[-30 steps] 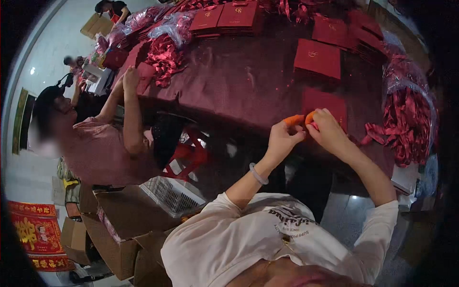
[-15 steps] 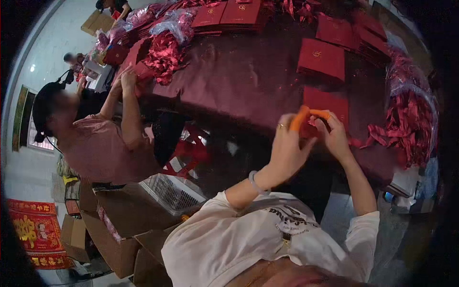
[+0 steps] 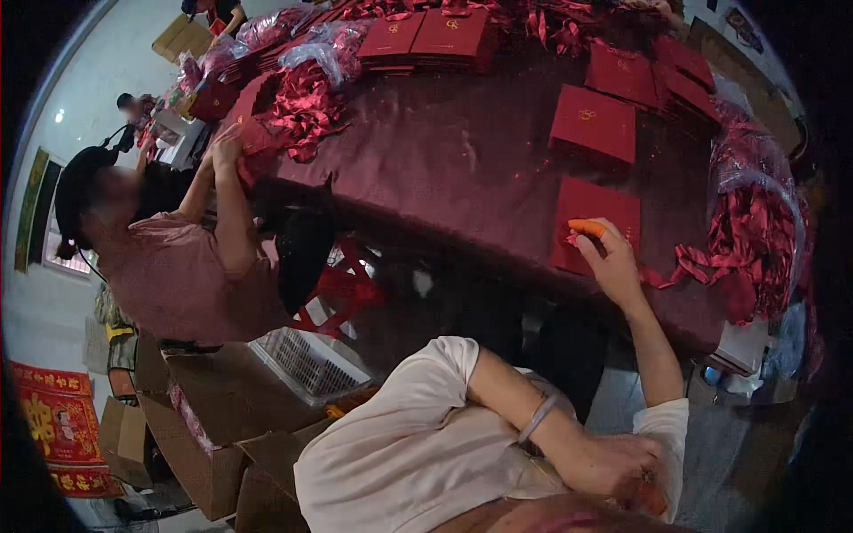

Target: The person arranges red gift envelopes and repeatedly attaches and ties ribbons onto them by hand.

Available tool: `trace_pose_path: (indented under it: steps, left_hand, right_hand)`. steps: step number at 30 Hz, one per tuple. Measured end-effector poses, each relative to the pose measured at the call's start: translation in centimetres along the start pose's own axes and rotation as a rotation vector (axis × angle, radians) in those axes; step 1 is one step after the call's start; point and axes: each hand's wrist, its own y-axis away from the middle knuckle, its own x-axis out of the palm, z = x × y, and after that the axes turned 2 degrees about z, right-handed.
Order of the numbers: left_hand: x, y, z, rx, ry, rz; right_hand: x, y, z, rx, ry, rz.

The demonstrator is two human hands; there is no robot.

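My right hand point(image 3: 606, 255) is over a red folder point(image 3: 591, 206) at the near edge of the dark red table. An orange cover point(image 3: 587, 226) wraps one of its fingers, and a small bit of red material is pinched at the fingertips. Drawn back against my chest, near my right sleeve, my left hand point(image 3: 626, 471) is bent and blurred; what its fingers do is hard to make out. Beyond the near folder lies a stack of red folders point(image 3: 593, 124) with a gold emblem. Red ribbons point(image 3: 751, 249) are heaped at the right.
At the left, a co-worker point(image 3: 182, 266) in a pink top reaches over the table point(image 3: 426, 160) beside another ribbon heap point(image 3: 306, 107). Cardboard boxes point(image 3: 195, 400) and a white crate point(image 3: 311, 364) stand at the lower left. More folders point(image 3: 449, 37) lie at the far side.
My left hand has left my right hand and come back to my chest. My right hand stays by the near folder, slightly lower. The co-worker's arms have shifted slightly.
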Motion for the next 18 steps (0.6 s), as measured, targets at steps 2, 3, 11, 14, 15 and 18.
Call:
trace_pose_path:
  steps: [2, 3, 11, 14, 15, 18]
  left_hand:
    - [-0.5, -0.2, -0.5, -0.144, 0.055, -0.033]
    - [-1.3, -0.4, -0.8, -0.288, 0.112, -0.067]
    - [-2.6, -0.2, 0.4, -0.001, 0.15, 0.18]
    - [-1.4, -0.5, 0.3, -0.01, 0.081, 0.126]
    - [-1.1, -0.7, 0.1, -0.02, 0.048, 0.091]
    - [-0.2, -1.2, -0.5, -0.058, -0.046, -0.038]
  right_hand:
    - [0.0, 0.0, 0.0, -0.026, 0.012, -0.006]
    - [0.1, 0.0, -0.1, -0.027, 0.011, -0.007]
    - [0.1, -0.1, -0.1, 0.009, -0.005, -0.001]
    - [-0.1, -0.1, 0.4, 0.024, 0.002, 0.014]
    - [0.1, -0.1, 0.2, 0.043, -0.056, 0.007]
    - [-0.1, -0.1, 0.4, 0.035, 0.001, 0.011]
